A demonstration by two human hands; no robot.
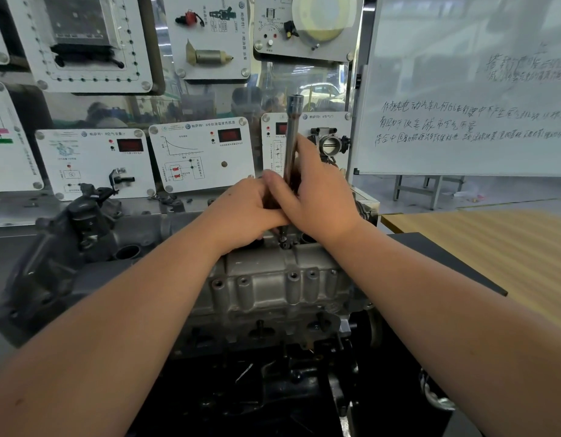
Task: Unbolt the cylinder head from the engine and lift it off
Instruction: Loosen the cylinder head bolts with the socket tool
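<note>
The grey metal cylinder head sits on the engine at centre, with a row of bolt bosses along its near side. A long chrome extension bar with a socket end stands upright over a bolt on top of the head. My right hand grips the lower part of the bar. My left hand wraps round the same spot from the left, its fingers tucked under my right hand. The bar's lower tip is mostly hidden by both hands.
A dark housing is attached at the engine's left end. Training display panels stand close behind the engine. A whiteboard stands at the right. A wooden tabletop lies to the right of the engine stand.
</note>
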